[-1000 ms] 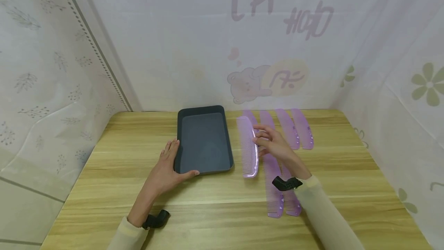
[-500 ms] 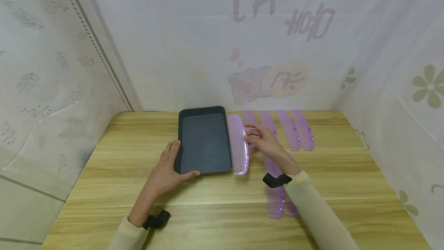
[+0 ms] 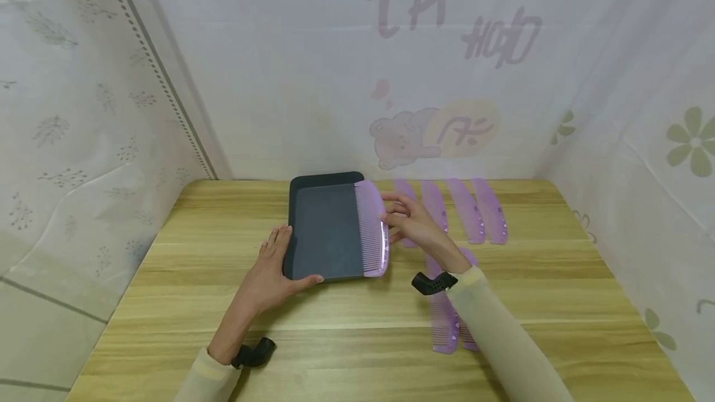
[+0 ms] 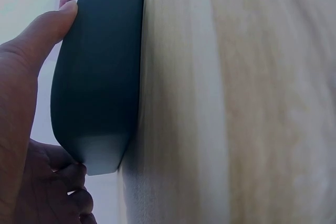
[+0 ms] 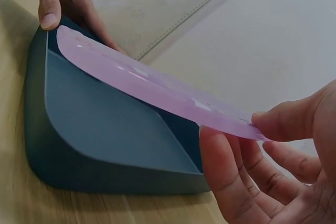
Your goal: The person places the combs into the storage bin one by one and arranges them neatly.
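Note:
My right hand [image 3: 416, 225] pinches a translucent purple comb [image 3: 373, 228] by its spine, thumb on one face and fingertips on the other. In the head view the comb overlaps the right side of a dark blue-grey rectangular tray [image 3: 326, 234], teeth facing left. The right wrist view shows the comb [image 5: 136, 82] tilted above the tray's hollow. My left hand [image 3: 268, 272] rests at the tray's near left corner, fingers straight along the left side and thumb stretched over the near rim. The left wrist view has the left thumb [image 4: 50, 30] against the tray's wall [image 4: 100, 66].
More purple combs lie on the wooden table [image 3: 335, 352] to the right: a back row including a far right comb [image 3: 491, 209], and a nearer pair with one comb [image 3: 444, 327] partly under the right forearm. A patterned cloth [image 3: 279, 79] hangs behind the table.
My right hand has carried the comb leftward, from beside the tray to over its right side. The left hand has stayed at the tray's corner.

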Demonstrator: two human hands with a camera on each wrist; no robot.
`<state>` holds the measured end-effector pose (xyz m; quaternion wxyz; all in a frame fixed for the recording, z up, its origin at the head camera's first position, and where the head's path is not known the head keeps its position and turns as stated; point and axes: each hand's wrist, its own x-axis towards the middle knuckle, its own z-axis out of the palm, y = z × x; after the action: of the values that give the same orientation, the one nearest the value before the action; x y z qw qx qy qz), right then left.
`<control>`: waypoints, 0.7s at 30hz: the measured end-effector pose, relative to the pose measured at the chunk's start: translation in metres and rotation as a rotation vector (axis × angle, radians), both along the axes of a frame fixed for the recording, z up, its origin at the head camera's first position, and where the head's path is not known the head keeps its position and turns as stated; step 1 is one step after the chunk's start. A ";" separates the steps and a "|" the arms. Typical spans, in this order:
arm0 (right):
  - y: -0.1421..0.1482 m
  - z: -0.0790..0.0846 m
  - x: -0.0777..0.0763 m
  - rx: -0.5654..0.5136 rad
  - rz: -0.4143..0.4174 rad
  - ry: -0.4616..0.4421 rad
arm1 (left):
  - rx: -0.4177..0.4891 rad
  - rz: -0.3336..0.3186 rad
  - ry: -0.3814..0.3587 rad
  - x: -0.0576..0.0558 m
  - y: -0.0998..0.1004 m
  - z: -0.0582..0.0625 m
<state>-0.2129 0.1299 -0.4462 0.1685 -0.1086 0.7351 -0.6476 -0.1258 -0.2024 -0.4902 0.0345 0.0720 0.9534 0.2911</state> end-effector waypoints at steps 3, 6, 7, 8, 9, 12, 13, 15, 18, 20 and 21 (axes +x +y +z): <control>-0.005 0.001 -0.003 0.010 -0.009 -0.011 | 0.002 -0.004 0.004 0.000 0.000 0.000; -0.011 0.001 -0.006 0.015 -0.010 -0.021 | 0.000 -0.005 0.003 0.000 -0.001 0.001; -0.014 0.001 -0.007 0.016 -0.009 -0.025 | -0.002 -0.004 0.002 0.001 -0.001 0.001; -0.016 0.001 -0.008 0.016 -0.010 -0.029 | -0.002 -0.004 0.001 0.001 -0.002 0.001; -0.018 0.001 -0.010 0.015 -0.010 -0.032 | -0.002 -0.004 0.000 0.001 -0.002 0.001; -0.024 0.003 -0.013 0.015 -0.014 -0.036 | -0.001 -0.006 0.004 0.000 -0.002 0.002; -0.026 0.003 -0.013 0.016 -0.015 -0.034 | 0.002 -0.008 0.005 0.000 -0.002 0.002; -0.029 0.005 -0.015 0.012 -0.015 -0.036 | 0.002 -0.010 0.009 -0.001 -0.002 0.002; -0.034 0.007 -0.018 0.003 -0.013 -0.040 | -0.005 -0.009 0.009 -0.002 -0.002 0.001; -0.036 0.007 -0.019 0.002 -0.013 -0.043 | -0.009 -0.006 0.004 -0.002 -0.002 0.001; -0.038 0.007 -0.020 0.003 -0.013 -0.041 | -0.010 -0.006 0.001 -0.002 -0.002 0.001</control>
<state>-0.2329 0.0923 -0.4389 0.1797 -0.0902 0.7332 -0.6496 -0.1281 -0.2042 -0.4887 0.0352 0.0747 0.9546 0.2863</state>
